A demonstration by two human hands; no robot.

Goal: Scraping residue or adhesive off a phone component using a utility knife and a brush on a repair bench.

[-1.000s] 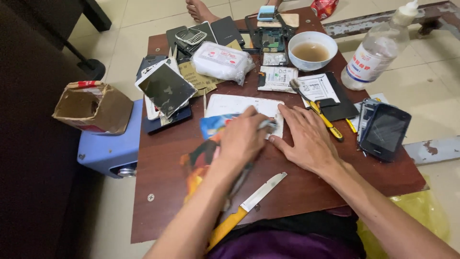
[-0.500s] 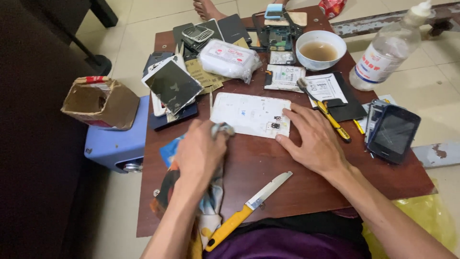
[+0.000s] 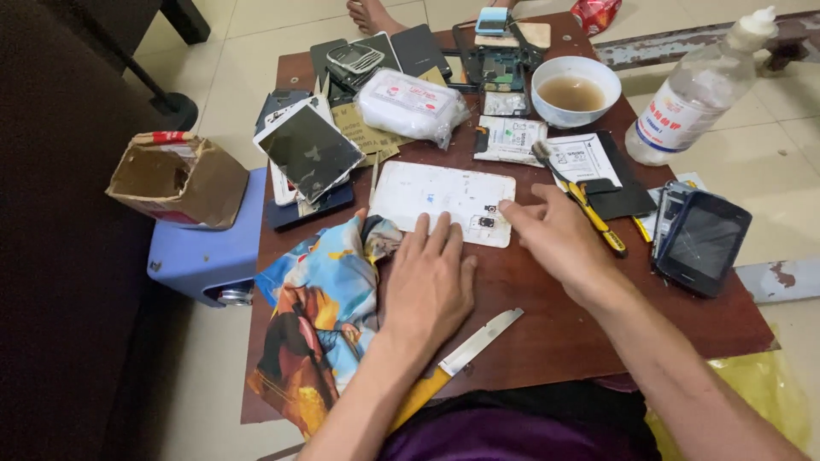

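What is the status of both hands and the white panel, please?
Left hand flat, fingertips on white panel. Right hand open, fingertips at panel's right edge. Cloth beside left hand; knife near wrist.

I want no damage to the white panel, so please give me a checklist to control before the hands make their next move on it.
1. White panel lies flat on the table: ok.
2. Left hand steadies its near edge: ok.
3. Right hand fingertips at its right end: ok.
4. Both hands free of tools: ok.
5. Knife blade away from fingers: not ok, beside the left wrist.
6. Small parts on the panel seated: cannot tell.
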